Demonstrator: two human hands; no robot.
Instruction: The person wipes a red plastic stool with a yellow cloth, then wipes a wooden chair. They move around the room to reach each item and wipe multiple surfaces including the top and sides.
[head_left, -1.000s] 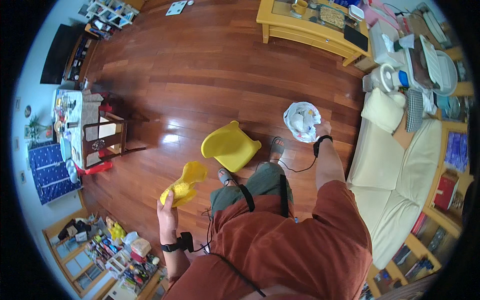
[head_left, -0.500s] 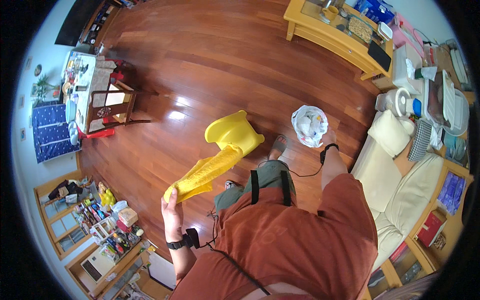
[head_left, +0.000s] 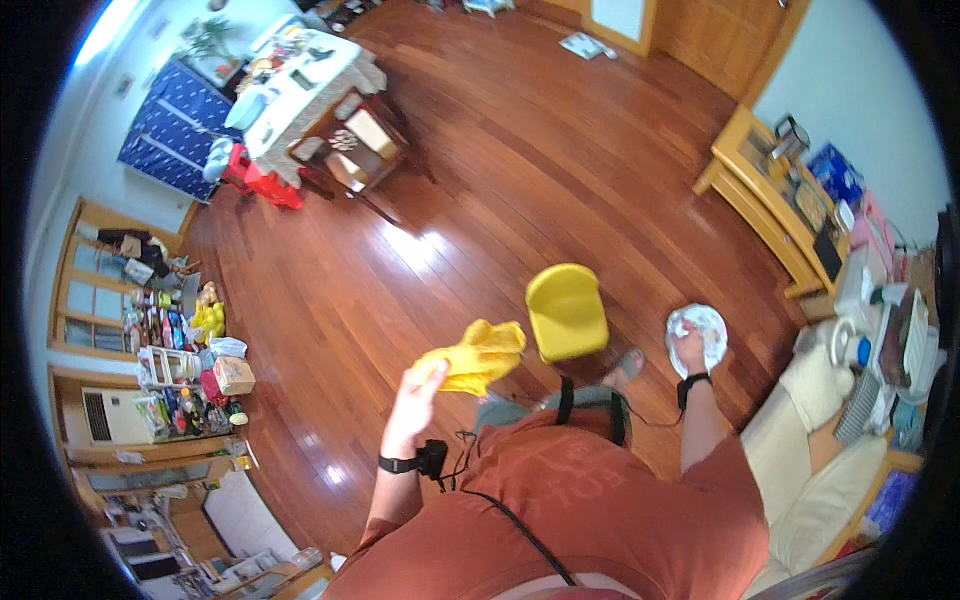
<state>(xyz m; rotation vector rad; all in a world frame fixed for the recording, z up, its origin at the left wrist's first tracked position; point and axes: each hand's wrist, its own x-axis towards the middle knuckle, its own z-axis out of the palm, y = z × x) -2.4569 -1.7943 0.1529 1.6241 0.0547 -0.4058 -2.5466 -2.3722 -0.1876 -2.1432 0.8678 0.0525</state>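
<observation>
A bright yellow cloth [head_left: 480,357] hangs in the air out in front of the person, to the left, bunched at one end and spread loosely toward the yellow seat on the floor. The left hand [head_left: 415,400] is clamped on the near end of it, thumb on top, and the free part reaches away to the right. The two hands are well apart. Over to the right, the right hand [head_left: 688,347] is at the white plastic bag [head_left: 715,345], which has a wide, round mouth; the fingers overlap its opening, and from here I cannot tell whether they grip anything.

Between the cloth and the bag stands the small yellow seat [head_left: 568,320] with a rounded back, just ahead of the person's feet. A sandalled foot [head_left: 628,367] shows beside it, near the bag. Each wrist wears a black band, and the person has on a rust-coloured shirt [head_left: 600,500].

Further out across the reddish wooden floor [head_left: 470,150], a cluttered dining table [head_left: 320,75] stands at the upper left with a dark wooden chair [head_left: 375,168] drawn up to it. On the right I see a low wooden table [head_left: 755,190] and a cream sofa [head_left: 785,450].
</observation>
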